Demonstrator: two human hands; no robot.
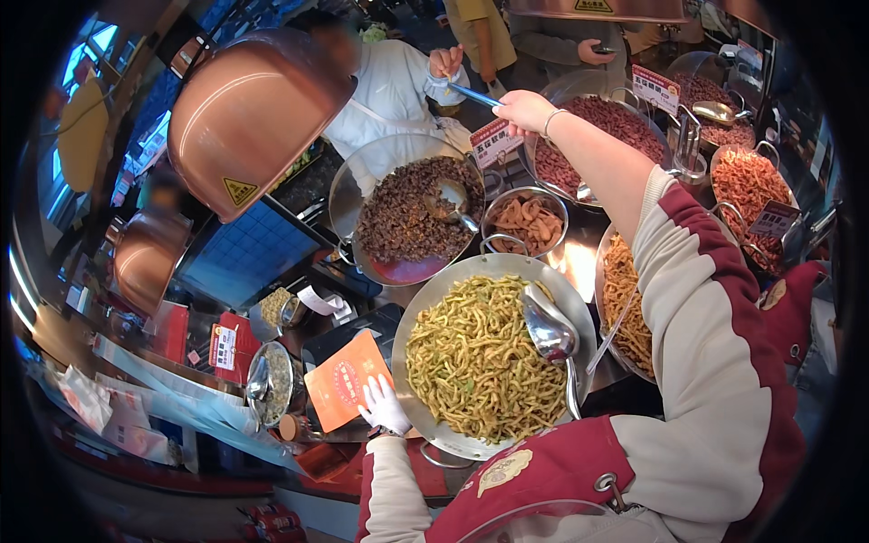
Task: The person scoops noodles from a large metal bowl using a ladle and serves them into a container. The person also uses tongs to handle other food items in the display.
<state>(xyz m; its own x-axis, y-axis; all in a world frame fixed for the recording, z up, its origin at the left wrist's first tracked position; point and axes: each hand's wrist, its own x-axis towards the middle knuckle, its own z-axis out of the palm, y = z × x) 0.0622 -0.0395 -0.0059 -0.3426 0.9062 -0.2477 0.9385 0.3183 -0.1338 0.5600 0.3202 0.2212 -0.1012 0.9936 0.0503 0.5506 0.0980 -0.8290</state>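
My right hand [524,112], bare and with a bracelet at the wrist, reaches far forward and grips blue tongs [475,95]. Their far tip holds a small yellowish food strip, which meets the fingers of a person in a white jacket [400,75]. Over at the lower left, my left hand [384,407], in a white glove, lies with spread fingers on the edge of an orange printed packet [347,383]. Just right of it stands a large metal pan of yellow-green fried strips [482,353], with a metal serving spoon [551,332] resting on them.
Pans of dark minced food [407,210], reddish pieces [597,129] and orange strips [621,292] surround the big pan. A small bowl of brown slices [529,220] sits between them. A copper-coloured lamp shade [251,115] hangs at upper left. Other people stand beyond the counter.
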